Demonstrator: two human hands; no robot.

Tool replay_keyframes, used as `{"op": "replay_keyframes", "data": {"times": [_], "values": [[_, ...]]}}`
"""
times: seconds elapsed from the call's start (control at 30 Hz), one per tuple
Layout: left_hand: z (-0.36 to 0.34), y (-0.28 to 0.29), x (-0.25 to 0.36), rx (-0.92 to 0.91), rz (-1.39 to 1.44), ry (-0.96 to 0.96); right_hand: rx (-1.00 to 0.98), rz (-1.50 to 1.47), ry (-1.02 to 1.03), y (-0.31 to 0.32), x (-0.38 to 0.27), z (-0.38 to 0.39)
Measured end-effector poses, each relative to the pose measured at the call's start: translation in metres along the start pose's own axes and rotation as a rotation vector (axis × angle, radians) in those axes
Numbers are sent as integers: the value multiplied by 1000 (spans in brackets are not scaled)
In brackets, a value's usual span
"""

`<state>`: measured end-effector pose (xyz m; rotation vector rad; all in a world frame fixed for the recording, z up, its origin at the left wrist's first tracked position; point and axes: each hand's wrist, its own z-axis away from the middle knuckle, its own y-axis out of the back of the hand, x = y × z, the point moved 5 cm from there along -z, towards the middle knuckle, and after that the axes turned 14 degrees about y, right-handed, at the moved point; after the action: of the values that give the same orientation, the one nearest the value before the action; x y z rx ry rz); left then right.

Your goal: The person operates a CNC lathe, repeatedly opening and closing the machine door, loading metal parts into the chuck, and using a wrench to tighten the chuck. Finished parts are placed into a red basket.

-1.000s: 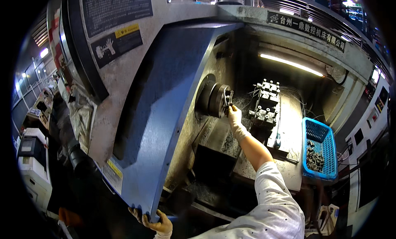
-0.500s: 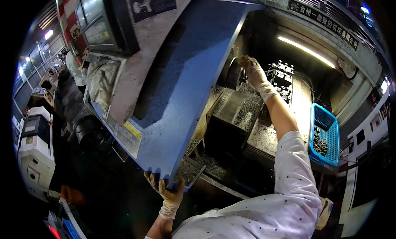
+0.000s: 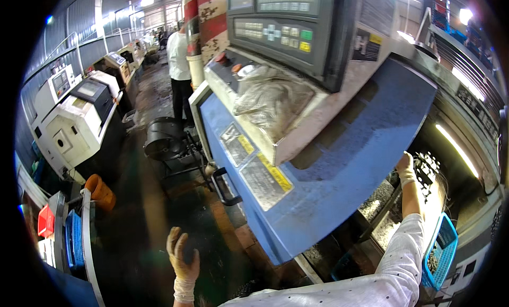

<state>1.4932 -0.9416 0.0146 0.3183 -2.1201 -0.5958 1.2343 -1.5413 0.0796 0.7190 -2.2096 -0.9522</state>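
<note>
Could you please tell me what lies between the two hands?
In the head view, dark floor and then the blue door lie between the left hand and the right hand.

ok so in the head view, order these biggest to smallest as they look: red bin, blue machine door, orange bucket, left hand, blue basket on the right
1. blue machine door
2. left hand and blue basket: too alike to rank
3. orange bucket
4. red bin
</note>
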Motion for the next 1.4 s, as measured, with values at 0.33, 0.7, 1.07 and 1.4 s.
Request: {"op": "replay_keyframes", "data": {"times": [0.33, 0.7, 1.07, 1.4], "values": [[-117, -62, 154, -95, 247, -486, 510, -1566, -734, -13, -30, 37], [-166, -104, 215, 212, -8, -660, -251, -1498, -307, 71, -391, 219], [112, 69, -154, 83, -830, 461, -178, -1540, -308, 67, -383, 248], [168, 357, -185, 909, -1242, 671, -556, -1906, -4, 61, -592, 181]]}}
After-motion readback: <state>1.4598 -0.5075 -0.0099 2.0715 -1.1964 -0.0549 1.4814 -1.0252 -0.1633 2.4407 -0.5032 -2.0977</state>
